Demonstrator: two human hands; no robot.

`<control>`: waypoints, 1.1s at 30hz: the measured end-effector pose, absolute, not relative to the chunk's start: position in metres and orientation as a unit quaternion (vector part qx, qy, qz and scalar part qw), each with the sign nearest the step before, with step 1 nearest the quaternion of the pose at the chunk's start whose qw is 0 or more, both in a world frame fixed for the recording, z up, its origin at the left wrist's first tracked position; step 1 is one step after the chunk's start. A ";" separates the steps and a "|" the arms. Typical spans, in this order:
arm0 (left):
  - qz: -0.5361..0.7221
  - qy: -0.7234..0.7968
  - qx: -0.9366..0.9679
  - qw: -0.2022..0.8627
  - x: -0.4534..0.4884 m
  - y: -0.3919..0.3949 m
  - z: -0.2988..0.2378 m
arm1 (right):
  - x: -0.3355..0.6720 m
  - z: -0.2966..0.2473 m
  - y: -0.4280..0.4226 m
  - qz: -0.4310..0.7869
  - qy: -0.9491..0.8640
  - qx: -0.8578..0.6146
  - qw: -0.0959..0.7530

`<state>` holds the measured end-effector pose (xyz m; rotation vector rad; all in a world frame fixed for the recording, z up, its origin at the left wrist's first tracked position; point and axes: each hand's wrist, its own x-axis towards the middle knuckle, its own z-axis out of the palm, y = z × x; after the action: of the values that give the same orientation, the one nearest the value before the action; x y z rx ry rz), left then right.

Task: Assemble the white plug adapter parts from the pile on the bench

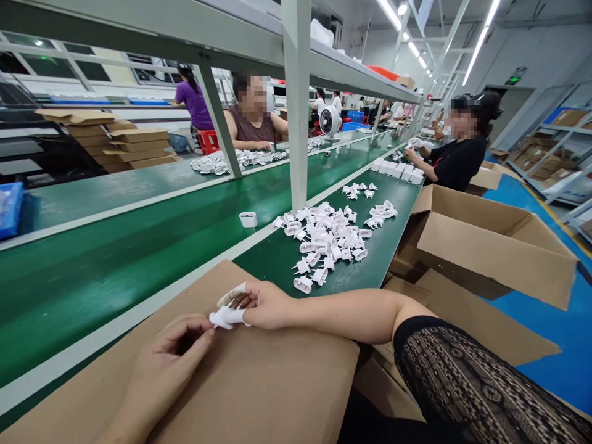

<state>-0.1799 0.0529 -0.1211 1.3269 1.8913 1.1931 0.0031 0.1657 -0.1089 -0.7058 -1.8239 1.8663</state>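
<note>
Over a brown cardboard sheet (277,382) I hold one small white plug part (222,317) with two metal pins between both hands. The thumb and index finger of my left hand (173,354) pinch its left end. My right hand (263,305), with white finger covers on the thumb and a fingertip, grips it from the right, around the pin side. Beyond my right hand, a loose heap of similar white plug parts (328,237) lies on the green table, many with pins showing.
A single white casing (248,219) sits on the green conveyor belt (185,228). A grey upright post (297,111) rises beside the heap. An open cardboard box (499,246) stands at the right. Co-workers sit along the line, one near a row of white blocks (398,171).
</note>
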 end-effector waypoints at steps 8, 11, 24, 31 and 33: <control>0.438 0.771 0.406 0.220 -0.177 0.056 -0.113 | 0.003 -0.102 0.180 0.669 -0.636 -0.253 0.288; 0.449 0.776 0.399 0.193 -0.172 0.057 -0.110 | 0.012 -0.090 0.183 0.568 -0.736 -0.255 0.266; 0.441 0.808 0.369 0.127 -0.186 0.172 -0.073 | 0.020 -0.082 0.171 0.277 -0.939 -0.186 0.087; 0.363 0.866 0.303 0.163 -0.179 0.264 -0.078 | 0.021 -0.080 0.171 0.247 -0.953 -0.156 0.086; 0.363 0.871 0.296 0.150 -0.180 0.275 -0.086 | 0.021 -0.081 0.171 0.236 -0.955 -0.156 0.086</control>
<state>-0.1803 0.2751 -0.0856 0.8489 2.5013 1.0429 0.0207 0.1709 -0.0812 -0.4639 -2.8467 0.7048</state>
